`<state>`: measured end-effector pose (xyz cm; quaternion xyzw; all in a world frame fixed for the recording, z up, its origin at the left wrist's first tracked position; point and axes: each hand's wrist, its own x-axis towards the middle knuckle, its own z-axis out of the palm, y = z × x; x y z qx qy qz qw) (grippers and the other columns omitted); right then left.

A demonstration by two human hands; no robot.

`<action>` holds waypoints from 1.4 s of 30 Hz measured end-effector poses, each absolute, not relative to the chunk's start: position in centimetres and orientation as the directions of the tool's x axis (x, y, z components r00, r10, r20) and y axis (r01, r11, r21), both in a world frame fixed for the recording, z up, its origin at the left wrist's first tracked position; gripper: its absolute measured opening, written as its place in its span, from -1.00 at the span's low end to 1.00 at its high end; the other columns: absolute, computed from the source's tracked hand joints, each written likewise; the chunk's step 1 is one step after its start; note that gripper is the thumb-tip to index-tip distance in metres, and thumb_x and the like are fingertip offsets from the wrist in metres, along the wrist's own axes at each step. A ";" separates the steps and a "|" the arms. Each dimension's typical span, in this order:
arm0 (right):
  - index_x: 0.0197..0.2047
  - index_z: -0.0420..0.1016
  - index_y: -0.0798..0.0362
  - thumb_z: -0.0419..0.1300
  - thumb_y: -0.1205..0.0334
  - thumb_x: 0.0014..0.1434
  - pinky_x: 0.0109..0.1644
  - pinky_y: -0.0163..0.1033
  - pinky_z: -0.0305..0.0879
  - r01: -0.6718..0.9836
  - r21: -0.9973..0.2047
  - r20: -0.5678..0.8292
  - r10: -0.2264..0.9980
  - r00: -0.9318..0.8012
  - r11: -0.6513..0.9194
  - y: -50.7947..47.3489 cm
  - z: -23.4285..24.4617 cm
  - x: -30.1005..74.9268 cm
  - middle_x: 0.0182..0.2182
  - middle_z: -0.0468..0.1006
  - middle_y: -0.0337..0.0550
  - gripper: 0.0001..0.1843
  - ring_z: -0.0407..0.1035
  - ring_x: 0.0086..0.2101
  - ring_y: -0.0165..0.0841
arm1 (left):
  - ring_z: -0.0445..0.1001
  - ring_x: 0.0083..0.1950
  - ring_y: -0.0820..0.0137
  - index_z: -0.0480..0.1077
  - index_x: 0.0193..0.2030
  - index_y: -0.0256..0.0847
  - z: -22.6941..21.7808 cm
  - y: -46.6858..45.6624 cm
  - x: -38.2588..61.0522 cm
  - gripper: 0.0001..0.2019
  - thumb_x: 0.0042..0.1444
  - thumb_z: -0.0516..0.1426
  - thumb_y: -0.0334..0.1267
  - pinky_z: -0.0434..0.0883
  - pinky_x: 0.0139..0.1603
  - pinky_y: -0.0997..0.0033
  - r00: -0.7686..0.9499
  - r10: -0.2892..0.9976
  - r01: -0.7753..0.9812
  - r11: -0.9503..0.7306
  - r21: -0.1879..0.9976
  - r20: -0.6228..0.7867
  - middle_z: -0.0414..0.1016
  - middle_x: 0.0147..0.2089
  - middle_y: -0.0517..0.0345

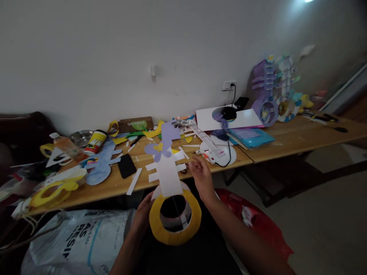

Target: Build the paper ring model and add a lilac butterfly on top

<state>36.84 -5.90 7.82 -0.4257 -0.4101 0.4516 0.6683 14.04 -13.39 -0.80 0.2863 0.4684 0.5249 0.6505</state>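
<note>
A paper craft piece stands before me, with a thick yellow ring (156, 225) at its near end and a long white paper strip (169, 177) running away from it. White tabs stick out from both sides of the strip. At the far end sit a purple paper flower (150, 149) with a yellow centre and a purple panel (170, 131). My left hand (143, 210) grips the ring's left side, its fingertips partly hidden behind it. On the other side, my right hand (201, 177) has its fingers curled together at the end of a right-hand tab (181, 167).
On the wooden table (114, 187) lie a black phone (126, 165), paper scraps, a drink bottle (67, 147) and a patterned cup (96, 141). A white guitar-shaped piece (210, 147) and blue folders (252, 137) lie right. Purple craft pieces (263, 88) stand far right.
</note>
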 end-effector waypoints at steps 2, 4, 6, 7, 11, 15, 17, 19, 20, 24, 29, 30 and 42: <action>0.10 0.41 -0.01 0.33 0.01 0.09 -0.15 -0.19 0.41 -0.228 -0.942 0.198 0.955 0.222 0.248 -4.3 7.6 36.9 -0.26 0.56 -0.15 -0.47 0.46 -0.26 -0.30 | 0.64 -0.18 0.20 0.46 0.13 -0.16 -1.1 -13.0 13.8 -0.50 0.02 0.32 -0.14 0.52 -0.14 0.28 0.014 0.957 -0.386 0.271 0.882 -0.288 0.66 -0.08 -0.01; 0.10 0.43 0.00 0.33 0.02 0.07 -0.23 -0.21 0.40 -0.200 -0.945 0.217 0.955 0.204 0.258 -2.7 7.2 36.6 -0.30 0.56 -0.16 -0.46 0.45 -0.30 -0.31 | 0.62 -0.11 0.21 0.47 0.12 -0.15 -1.2 -12.5 13.4 -0.52 0.03 0.31 -0.15 0.50 -0.09 0.30 0.031 0.964 -0.340 0.260 0.904 -0.265 0.64 -0.01 0.00; 0.03 0.46 0.02 0.32 0.01 0.08 -0.29 -0.22 0.38 -0.177 -0.948 0.225 0.949 0.220 0.265 -1.3 6.7 36.2 -0.35 0.55 -0.18 -0.52 0.44 -0.33 -0.30 | 0.60 -0.04 0.18 0.49 0.10 -0.15 -1.4 -12.0 13.0 -0.54 0.03 0.31 -0.16 0.48 -0.03 0.29 0.044 0.969 -0.282 0.247 0.927 -0.245 0.62 0.04 0.00; -0.02 0.48 0.04 0.30 0.00 0.08 -0.31 -0.23 0.37 -0.169 -0.948 0.227 0.945 0.235 0.269 -0.8 6.5 36.0 -0.37 0.54 -0.18 -0.56 0.44 -0.34 -0.30 | 0.59 -0.02 0.16 0.50 0.09 -0.16 -1.4 -11.8 12.8 -0.56 0.03 0.30 -0.14 0.48 -0.01 0.27 0.047 0.971 -0.251 0.240 0.938 -0.235 0.62 0.05 -0.01; -0.16 0.46 0.05 0.28 0.00 0.08 -0.33 -0.23 0.34 -0.152 -0.947 0.237 0.934 0.266 0.284 0.6 5.9 34.8 -0.42 0.52 -0.19 -0.66 0.42 -0.38 -0.31 | 0.58 -0.04 0.10 0.54 0.03 -0.18 -1.9 -11.2 11.9 -0.57 0.04 0.29 -0.06 0.48 -0.02 0.17 0.048 0.979 -0.119 0.202 0.972 -0.198 0.65 -0.04 -0.03; -0.20 0.46 0.05 0.29 0.02 0.05 -0.32 -0.23 0.33 -0.141 -0.946 0.250 0.932 0.262 0.293 1.3 5.6 33.8 -0.45 0.51 -0.20 -0.68 0.41 -0.40 -0.31 | 0.55 -0.02 0.10 0.57 -0.04 -0.17 -2.1 -10.4 10.8 -0.60 0.03 0.28 -0.01 0.44 0.05 0.14 0.039 0.989 0.017 0.144 0.989 -0.144 0.65 -0.08 -0.01; -0.21 0.46 0.05 0.29 0.02 0.05 -0.31 -0.22 0.34 -0.136 -0.948 0.245 0.933 0.264 0.288 1.6 5.4 33.4 -0.43 0.51 -0.20 -0.68 0.40 -0.40 -0.32 | 0.53 0.02 0.10 0.61 -0.15 -0.18 -2.0 -9.8 10.3 -0.64 0.02 0.28 0.03 0.38 0.14 0.12 0.030 0.993 0.076 0.108 0.991 -0.111 0.63 -0.08 0.00; -0.21 0.46 0.06 0.29 0.02 0.06 -0.26 -0.21 0.36 -0.132 -0.950 0.241 0.933 0.267 0.283 2.0 5.3 33.2 -0.39 0.53 -0.17 -0.69 0.42 -0.37 -0.31 | 0.50 0.05 0.10 0.62 -0.24 -0.17 -1.8 -9.1 10.0 -0.66 0.01 0.28 0.05 0.31 0.22 0.11 0.018 0.997 0.120 0.073 0.990 -0.075 0.62 -0.08 0.00; -0.22 0.46 0.06 0.28 0.02 0.06 -0.23 -0.20 0.37 -0.132 -0.950 0.239 0.933 0.268 0.281 2.1 5.2 33.2 -0.37 0.54 -0.16 -0.69 0.43 -0.34 -0.31 | 0.49 0.05 0.10 0.63 -0.27 -0.16 -1.6 -8.8 9.9 -0.67 0.00 0.28 0.06 0.29 0.24 0.11 0.011 0.998 0.134 0.057 0.989 -0.059 0.62 -0.08 0.01; -0.25 0.47 0.05 0.29 0.02 0.06 -0.18 -0.20 0.38 -0.142 -0.952 0.227 0.939 0.258 0.269 2.3 5.4 33.1 -0.34 0.55 -0.15 -0.70 0.44 -0.30 -0.30 | 0.49 0.02 0.14 0.62 -0.23 -0.13 -0.7 -7.9 10.6 -0.68 -0.01 0.29 0.03 0.31 0.21 0.14 -0.099 0.995 0.150 0.008 0.989 0.007 0.60 -0.09 0.02; -0.26 0.44 0.05 0.33 0.02 0.02 -0.23 -0.21 0.37 -0.176 -0.951 0.206 0.944 0.257 0.255 1.9 5.7 33.0 -0.36 0.54 -0.17 -0.68 0.43 -0.33 -0.32 | 0.50 -0.18 0.27 0.54 -0.07 -0.18 1.1 -6.8 11.8 -0.54 0.10 0.18 0.16 0.43 -0.06 0.26 -0.345 0.937 0.060 -0.041 0.997 0.059 0.56 -0.11 0.00; -0.25 0.44 0.05 0.33 0.02 0.01 -0.22 -0.21 0.37 -0.184 -0.949 0.204 0.944 0.258 0.255 1.8 5.7 33.0 -0.36 0.54 -0.17 -0.67 0.43 -0.33 -0.32 | 0.50 -0.19 0.29 0.53 -0.06 -0.19 1.6 -6.4 12.0 -0.51 0.12 0.15 0.19 0.44 -0.09 0.27 -0.370 0.927 0.025 -0.054 0.998 0.059 0.56 -0.10 -0.01; -0.23 0.45 0.06 0.36 0.03 -0.01 -0.17 -0.19 0.38 -0.245 -0.937 0.193 0.953 0.234 0.250 1.2 6.2 32.6 -0.36 0.53 -0.18 -0.65 0.43 -0.31 -0.33 | 0.48 -0.29 0.37 0.56 -0.23 -0.31 3.9 -2.2 12.9 -0.46 -0.13 0.33 0.18 0.41 -0.26 0.41 -0.410 0.911 -0.190 -0.046 0.981 -0.037 0.60 -0.25 0.02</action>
